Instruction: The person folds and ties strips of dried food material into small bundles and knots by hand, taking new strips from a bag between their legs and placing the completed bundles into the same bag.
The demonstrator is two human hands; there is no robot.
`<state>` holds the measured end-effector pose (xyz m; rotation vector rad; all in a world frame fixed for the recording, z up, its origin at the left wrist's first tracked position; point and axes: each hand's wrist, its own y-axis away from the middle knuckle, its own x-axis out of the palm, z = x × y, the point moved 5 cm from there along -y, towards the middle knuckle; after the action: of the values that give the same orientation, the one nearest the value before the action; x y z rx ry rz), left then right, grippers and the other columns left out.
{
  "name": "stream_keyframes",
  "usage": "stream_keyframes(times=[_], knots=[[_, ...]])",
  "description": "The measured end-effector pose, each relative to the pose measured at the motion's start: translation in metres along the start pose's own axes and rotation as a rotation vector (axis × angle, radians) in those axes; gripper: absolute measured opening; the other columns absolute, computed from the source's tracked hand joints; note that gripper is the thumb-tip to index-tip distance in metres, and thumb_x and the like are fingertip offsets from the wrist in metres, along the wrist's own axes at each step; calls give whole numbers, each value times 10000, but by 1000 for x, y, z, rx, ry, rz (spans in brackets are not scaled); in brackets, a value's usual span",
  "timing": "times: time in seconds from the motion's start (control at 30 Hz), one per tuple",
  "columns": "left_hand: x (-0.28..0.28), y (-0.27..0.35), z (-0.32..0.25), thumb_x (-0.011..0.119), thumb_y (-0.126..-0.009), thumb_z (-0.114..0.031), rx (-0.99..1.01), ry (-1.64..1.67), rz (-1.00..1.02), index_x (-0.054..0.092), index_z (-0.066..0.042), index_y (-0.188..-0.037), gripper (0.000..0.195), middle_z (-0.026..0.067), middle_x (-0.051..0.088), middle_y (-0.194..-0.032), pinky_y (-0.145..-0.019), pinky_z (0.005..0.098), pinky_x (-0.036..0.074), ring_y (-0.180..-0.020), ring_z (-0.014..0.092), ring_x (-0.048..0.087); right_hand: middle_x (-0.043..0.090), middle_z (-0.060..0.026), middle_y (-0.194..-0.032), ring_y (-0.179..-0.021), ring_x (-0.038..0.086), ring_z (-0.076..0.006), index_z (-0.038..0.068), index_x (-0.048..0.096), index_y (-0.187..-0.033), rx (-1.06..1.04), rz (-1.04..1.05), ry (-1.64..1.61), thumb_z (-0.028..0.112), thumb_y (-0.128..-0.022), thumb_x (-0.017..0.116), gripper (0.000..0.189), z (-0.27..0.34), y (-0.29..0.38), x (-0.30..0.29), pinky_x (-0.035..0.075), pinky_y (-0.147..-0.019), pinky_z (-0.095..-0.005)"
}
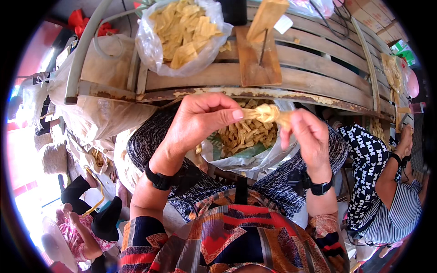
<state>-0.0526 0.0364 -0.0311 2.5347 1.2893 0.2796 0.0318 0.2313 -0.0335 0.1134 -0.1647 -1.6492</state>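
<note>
Between my two hands is a knotted yellow strip (268, 113), which looks like tofu skin. My left hand (201, 121) pinches its left end between thumb and forefinger. On the other side, my right hand (309, 138) holds the right end in its fingers, slightly blurred. Below the knot, a plastic bag (235, 165) sits between my knees, filled with many yellow pieces (251, 138); my hands and the strip hide part of it. Ahead on the slatted bench, a clear plastic bag (145, 47) contains wider flat yellow pieces (186, 32).
Just beyond my hands runs the rusty metal edge (218, 91) of the slatted wooden bench (314, 73). A wooden stand (261, 70) with a metal rod stands on it. Large sacks (102, 116) crowd the left. Other people sit at right (389, 208) and lower left (82, 232).
</note>
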Motion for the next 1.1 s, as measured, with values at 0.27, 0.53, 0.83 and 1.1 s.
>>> stream_keyframes(times=[0.27, 0.53, 0.83, 1.1], knots=[[8, -5, -12, 677, -816, -78, 150, -32, 17, 667, 6, -866, 98, -22, 619, -739, -620, 187, 425, -699, 30, 520, 590, -43, -670, -587, 552, -96, -11, 613, -801, 263, 457, 40, 320, -942, 502, 376, 13, -17, 7, 457, -582, -231], [-9, -20, -6, 675, -805, -49, 97, -81, -46, 666, 7, -868, 85, -8, 632, -757, -643, 187, 428, -716, 39, 519, 622, -57, -680, -618, 596, -119, -25, 632, -891, -4, 185, -1, 406, -926, 491, 455, 3, -25, -5, 484, -581, -245], [0, -43, -13, 694, -786, -46, 347, -457, -11, 669, 11, -852, 90, 16, 633, -736, -620, 209, 443, -690, 70, 554, 525, -51, -548, -478, 489, -151, 36, 535, -801, 6, 546, 527, 303, -915, 505, 291, -5, -55, 1, 398, -488, -305], [-10, -123, 0, 692, -800, -190, 168, -366, -240, 663, 13, -795, 205, -7, 557, -585, -476, 214, 365, -539, 57, 480, 500, -9, -591, -534, 440, -97, 35, 557, -829, 36, -30, 492, 288, -910, 524, 267, -24, -120, -33, 357, -490, -262]])
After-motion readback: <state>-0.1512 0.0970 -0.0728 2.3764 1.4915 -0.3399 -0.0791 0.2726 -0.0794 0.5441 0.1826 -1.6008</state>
